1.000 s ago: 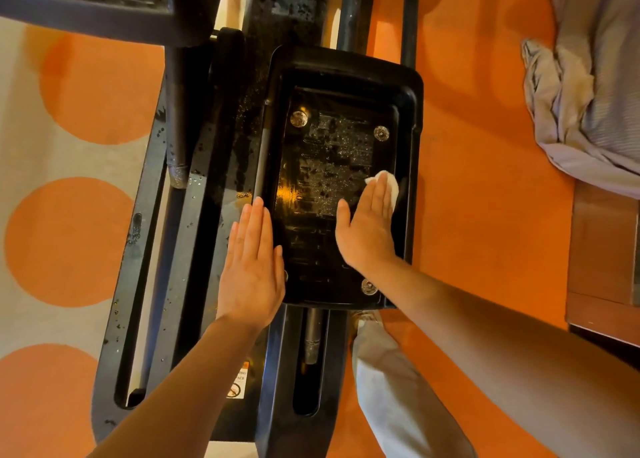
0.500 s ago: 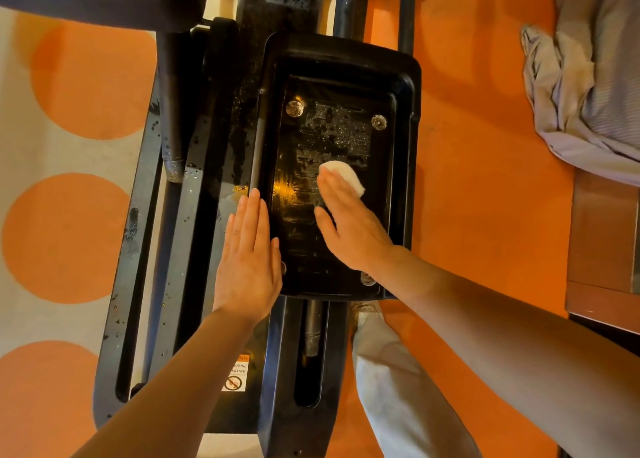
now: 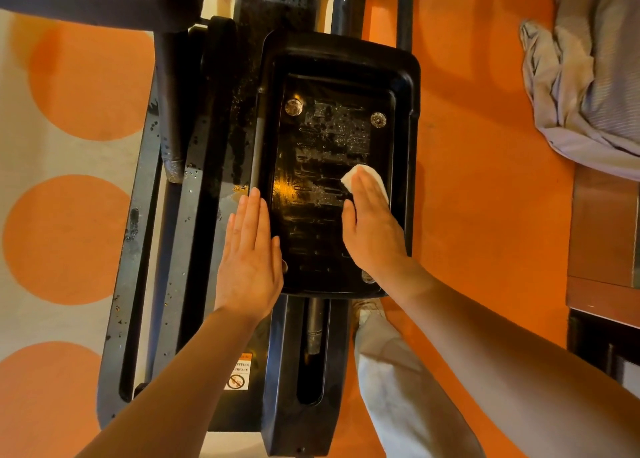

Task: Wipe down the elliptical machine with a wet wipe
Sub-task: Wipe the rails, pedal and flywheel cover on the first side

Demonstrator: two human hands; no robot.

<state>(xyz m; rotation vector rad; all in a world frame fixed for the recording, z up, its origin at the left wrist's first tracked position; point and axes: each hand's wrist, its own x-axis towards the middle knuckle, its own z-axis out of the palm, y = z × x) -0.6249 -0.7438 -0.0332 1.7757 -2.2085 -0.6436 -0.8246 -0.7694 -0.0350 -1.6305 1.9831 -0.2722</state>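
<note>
The black foot pedal (image 3: 405, 87) of the elliptical machine lies below me, its ribbed floor wet and shiny. My right hand (image 3: 372, 225) presses a white wet wipe (image 3: 372, 177) flat against the pedal's right side, fingers straight; most of the wipe is hidden under the fingers. My left hand (image 3: 251, 257) rests flat with straight fingers on the pedal's left rim and the black frame rail (image 3: 207, 198) beside it.
An orange and cream spotted rug (image 3: 65, 236) lies under the machine. Grey cloth (image 3: 588, 77) is heaped at the upper right, above a wooden furniture edge (image 3: 602, 236). My trouser leg and shoe (image 3: 398, 381) stand right of the rear rail. A warning sticker (image 3: 239, 374) sits on the frame.
My right hand slid the wipe from the pedal's right edge to its middle, then back toward the right side. My left hand stayed in place.
</note>
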